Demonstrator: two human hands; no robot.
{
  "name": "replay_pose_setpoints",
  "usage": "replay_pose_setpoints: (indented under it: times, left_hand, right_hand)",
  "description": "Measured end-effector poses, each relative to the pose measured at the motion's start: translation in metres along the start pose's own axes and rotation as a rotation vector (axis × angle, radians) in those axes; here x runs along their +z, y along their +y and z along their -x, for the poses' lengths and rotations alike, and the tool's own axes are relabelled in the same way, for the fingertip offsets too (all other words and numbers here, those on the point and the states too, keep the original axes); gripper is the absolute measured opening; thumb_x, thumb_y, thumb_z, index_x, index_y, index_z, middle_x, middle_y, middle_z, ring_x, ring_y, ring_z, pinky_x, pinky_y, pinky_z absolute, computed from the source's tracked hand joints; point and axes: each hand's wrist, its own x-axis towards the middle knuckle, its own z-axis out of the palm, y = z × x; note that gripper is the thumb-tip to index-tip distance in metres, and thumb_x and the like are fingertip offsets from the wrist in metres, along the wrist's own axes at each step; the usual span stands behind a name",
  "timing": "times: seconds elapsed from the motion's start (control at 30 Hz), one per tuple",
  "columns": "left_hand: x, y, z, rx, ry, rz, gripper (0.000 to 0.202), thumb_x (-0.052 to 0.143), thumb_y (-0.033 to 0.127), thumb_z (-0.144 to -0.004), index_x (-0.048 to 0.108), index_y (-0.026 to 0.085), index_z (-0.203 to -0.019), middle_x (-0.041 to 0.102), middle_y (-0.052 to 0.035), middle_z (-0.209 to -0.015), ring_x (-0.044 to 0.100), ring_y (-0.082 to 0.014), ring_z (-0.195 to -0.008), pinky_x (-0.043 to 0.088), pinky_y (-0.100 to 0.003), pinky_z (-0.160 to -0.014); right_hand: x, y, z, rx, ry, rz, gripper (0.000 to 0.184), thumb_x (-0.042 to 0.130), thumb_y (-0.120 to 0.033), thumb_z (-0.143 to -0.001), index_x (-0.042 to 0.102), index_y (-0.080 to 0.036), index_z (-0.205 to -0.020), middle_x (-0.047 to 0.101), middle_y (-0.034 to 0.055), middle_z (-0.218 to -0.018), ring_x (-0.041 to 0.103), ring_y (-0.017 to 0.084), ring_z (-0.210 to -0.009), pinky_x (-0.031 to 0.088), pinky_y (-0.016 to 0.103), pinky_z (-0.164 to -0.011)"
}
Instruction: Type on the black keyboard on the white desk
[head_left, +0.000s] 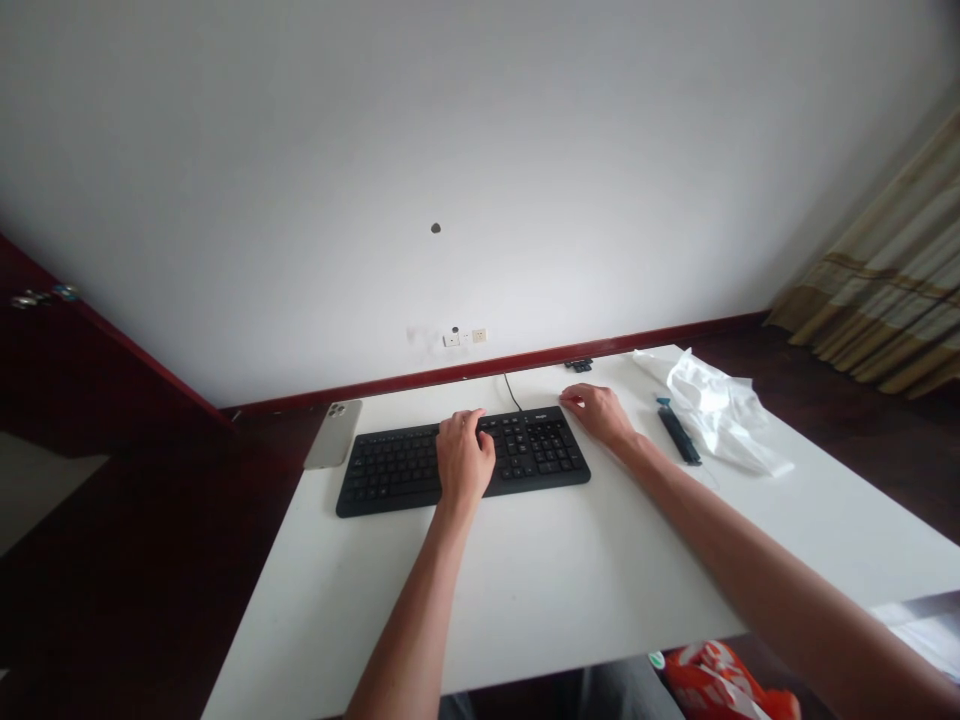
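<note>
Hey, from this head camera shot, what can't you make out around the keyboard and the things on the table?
In the head view:
Keys of the black keyboard: covered by the left hand.
Lettering on the keyboard's top edge: too small to read.
Small dark object at the far edge of the white table: too small to identify.
Red and white bag: cut off by the bottom edge, partly hidden by the table.

Matt black plastic keyboard (544,450) is shown on a smooth white tabletop (525,600), with a satin-finish silver phone (334,434) at ten o'clock and crinkled thin plastic film (712,412) at two o'clock.
</note>
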Motion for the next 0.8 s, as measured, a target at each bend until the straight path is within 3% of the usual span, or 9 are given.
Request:
replay_pose_setpoints:
  times: [0.1,0.2,0.4,0.5,0.7,0.8]
  left_hand:
    - [-0.001,0.001,0.0,-0.019,0.001,-0.011,0.037,0.054,0.007,-0.09,0.068,0.022,-0.121,0.069,-0.0078,-0.118,0.061,-0.0261,-0.112,0.05,-0.042,-0.1]
    - [0.004,0.016,0.005,0.019,-0.01,-0.007,0.036,0.055,0.008,-0.091,0.069,0.022,-0.121,0.067,-0.008,-0.121,0.06,-0.0264,-0.113,0.05,-0.043,-0.101]
    - [0.022,0.077,0.034,0.357,-0.23,0.142,0.036,0.062,0.018,-0.092,0.067,0.026,-0.127,0.06,-0.008,-0.136,0.056,-0.0265,-0.124,0.051,-0.045,-0.106]
    - [0.027,0.095,0.048,0.425,-0.298,0.128,0.041,0.065,0.026,-0.093,0.063,0.025,-0.134,0.057,-0.0089,-0.141,0.054,-0.0281,-0.127,0.049,-0.047,-0.111]
    - [0.034,0.098,0.063,0.364,-0.306,0.044,0.067,0.067,0.038,-0.093,0.046,0.019,-0.154,0.049,-0.017,-0.153,0.043,-0.0377,-0.142,0.042,-0.057,-0.117]
    - [0.032,0.1,0.063,0.49,-0.314,0.121,0.047,0.063,0.03,-0.095,0.06,0.019,-0.141,0.056,-0.0135,-0.146,0.049,-0.0332,-0.135,0.045,-0.051,-0.113]
  right_hand:
    - [-0.005,0.001,-0.002,0.021,-0.067,0.038,0.02,0.06,-0.018,-0.093,0.08,-0.02,-0.096,0.082,0.0073,-0.098,0.075,0.024,-0.085,0.056,0.033,-0.081]
    - [-0.01,-0.002,-0.002,0.058,-0.066,0.045,0.021,0.061,-0.016,-0.091,0.081,-0.019,-0.096,0.082,0.0083,-0.095,0.076,0.025,-0.084,0.057,0.034,-0.079]
    - [-0.024,-0.015,0.003,0.087,0.141,-0.177,0.033,0.061,-0.015,-0.089,0.076,-0.017,-0.119,0.08,0.0066,-0.105,0.076,0.022,-0.087,0.059,0.034,-0.087]
    - [-0.03,-0.023,0.005,0.085,0.169,-0.18,0.034,0.06,-0.021,-0.092,0.074,-0.018,-0.123,0.077,0.0081,-0.11,0.074,0.021,-0.085,0.059,0.037,-0.083]
    - [-0.034,-0.043,0.01,-0.013,0.107,-0.237,0.025,0.061,-0.024,-0.092,0.077,-0.022,-0.111,0.076,0.0056,-0.109,0.072,0.021,-0.086,0.059,0.038,-0.084]
    - [-0.033,-0.055,0.014,-0.048,0.027,-0.334,0.023,0.063,-0.023,-0.091,0.076,-0.023,-0.109,0.078,0.003,-0.106,0.073,0.02,-0.089,0.059,0.035,-0.087]
